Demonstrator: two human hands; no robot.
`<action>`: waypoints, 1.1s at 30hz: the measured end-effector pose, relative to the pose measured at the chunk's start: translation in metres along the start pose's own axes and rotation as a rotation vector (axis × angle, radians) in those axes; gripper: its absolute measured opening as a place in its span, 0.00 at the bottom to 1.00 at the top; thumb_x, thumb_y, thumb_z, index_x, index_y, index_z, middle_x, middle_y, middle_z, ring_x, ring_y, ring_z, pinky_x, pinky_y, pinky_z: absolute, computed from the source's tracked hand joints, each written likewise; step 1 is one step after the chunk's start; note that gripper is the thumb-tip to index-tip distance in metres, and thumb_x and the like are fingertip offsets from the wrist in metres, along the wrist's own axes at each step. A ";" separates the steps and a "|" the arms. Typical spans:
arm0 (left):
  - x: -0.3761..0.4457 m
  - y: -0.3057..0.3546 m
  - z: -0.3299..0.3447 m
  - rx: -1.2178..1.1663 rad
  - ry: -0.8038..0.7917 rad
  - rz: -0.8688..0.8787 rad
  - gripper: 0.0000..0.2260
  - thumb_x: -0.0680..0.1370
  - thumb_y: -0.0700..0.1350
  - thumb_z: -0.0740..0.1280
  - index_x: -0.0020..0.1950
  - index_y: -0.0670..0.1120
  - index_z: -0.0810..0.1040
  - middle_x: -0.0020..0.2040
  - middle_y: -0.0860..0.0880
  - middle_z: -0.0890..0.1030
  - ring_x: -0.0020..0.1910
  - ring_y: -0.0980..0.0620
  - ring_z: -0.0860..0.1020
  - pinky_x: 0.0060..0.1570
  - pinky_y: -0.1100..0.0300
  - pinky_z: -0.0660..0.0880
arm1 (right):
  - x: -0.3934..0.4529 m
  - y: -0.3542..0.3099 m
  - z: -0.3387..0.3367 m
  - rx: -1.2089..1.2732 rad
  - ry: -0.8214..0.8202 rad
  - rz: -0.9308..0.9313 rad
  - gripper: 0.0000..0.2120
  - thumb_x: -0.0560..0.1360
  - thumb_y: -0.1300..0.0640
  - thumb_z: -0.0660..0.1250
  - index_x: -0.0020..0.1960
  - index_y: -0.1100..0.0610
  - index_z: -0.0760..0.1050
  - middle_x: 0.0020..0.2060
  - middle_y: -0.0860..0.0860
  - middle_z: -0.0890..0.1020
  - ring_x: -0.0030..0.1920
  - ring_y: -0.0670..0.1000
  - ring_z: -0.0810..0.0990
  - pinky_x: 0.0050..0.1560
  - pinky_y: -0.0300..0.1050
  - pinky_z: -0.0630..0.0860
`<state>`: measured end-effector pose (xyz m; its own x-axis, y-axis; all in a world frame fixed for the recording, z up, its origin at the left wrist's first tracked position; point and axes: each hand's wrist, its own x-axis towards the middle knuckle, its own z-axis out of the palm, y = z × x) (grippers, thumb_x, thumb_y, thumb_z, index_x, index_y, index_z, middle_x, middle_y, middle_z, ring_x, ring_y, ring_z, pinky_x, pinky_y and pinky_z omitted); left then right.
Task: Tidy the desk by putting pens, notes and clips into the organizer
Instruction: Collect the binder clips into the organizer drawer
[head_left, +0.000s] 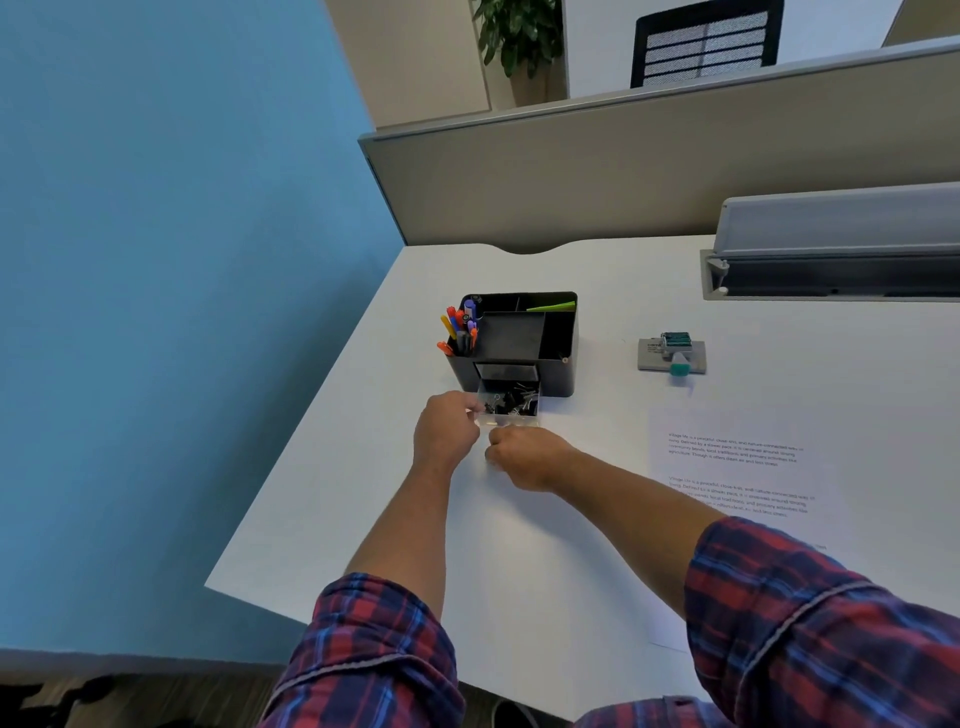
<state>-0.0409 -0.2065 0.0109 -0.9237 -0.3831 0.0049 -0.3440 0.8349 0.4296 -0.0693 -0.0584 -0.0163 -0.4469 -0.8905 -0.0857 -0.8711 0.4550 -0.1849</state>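
- The black organizer (519, 338) sits near the left edge of the white desk (363, 493), with its small clear drawer (511, 410) pulled out toward the person. That makes sense, since a drawer has to be open for small stuff to drop in from above.
- The binder clips (511, 402) are already piled in that drawer, dark ones mostly. The pens (460, 327) stand upright in the back-left compartment, and a green note (550, 306) lies in the rear slot.
- The left hand (447, 428) rests at the drawer's left front corner, fingers curled in against it, probably steadying it. I can't tell if it actually pinches anything.
- The right hand (524, 457) is curled almost into a fist just in front of the drawer, fingers narrow. It may be holding a clip or about to push the drawer in, honestly can't say.
- Hard to see: the fingertips of both hands are tucked under or blurred, and the drawer's clear front edge nearly vanishes against the desk.
- Off to the right there's a printed sheet (737, 467) and a grey tape dispenser (672, 355), well apart from the organizer. The sheet's lower part is covered by the plaid sleeve (810, 623).
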 end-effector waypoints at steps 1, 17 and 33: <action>-0.001 -0.001 -0.001 0.015 -0.013 0.012 0.13 0.77 0.35 0.69 0.59 0.47 0.85 0.58 0.47 0.84 0.52 0.47 0.81 0.49 0.59 0.77 | 0.000 0.001 -0.001 -0.008 0.005 -0.009 0.14 0.78 0.66 0.65 0.62 0.60 0.78 0.53 0.56 0.79 0.54 0.57 0.79 0.46 0.49 0.78; -0.012 -0.011 -0.026 0.009 -0.106 -0.016 0.15 0.78 0.36 0.67 0.62 0.48 0.82 0.62 0.50 0.82 0.54 0.50 0.80 0.52 0.58 0.76 | 0.005 0.018 -0.036 0.385 0.295 0.449 0.19 0.80 0.65 0.65 0.70 0.57 0.75 0.65 0.55 0.78 0.60 0.56 0.79 0.63 0.48 0.77; -0.058 -0.063 -0.080 0.749 -0.855 -0.409 0.38 0.63 0.62 0.81 0.65 0.44 0.74 0.55 0.46 0.82 0.59 0.45 0.82 0.60 0.51 0.78 | 0.026 -0.074 0.011 -0.059 -0.175 -0.401 0.30 0.81 0.60 0.63 0.80 0.47 0.59 0.81 0.48 0.58 0.76 0.55 0.63 0.64 0.55 0.75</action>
<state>0.0480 -0.2687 0.0555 -0.4388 -0.5236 -0.7302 -0.3882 0.8434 -0.3715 -0.0141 -0.1151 -0.0153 -0.0340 -0.9823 -0.1844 -0.9810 0.0680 -0.1815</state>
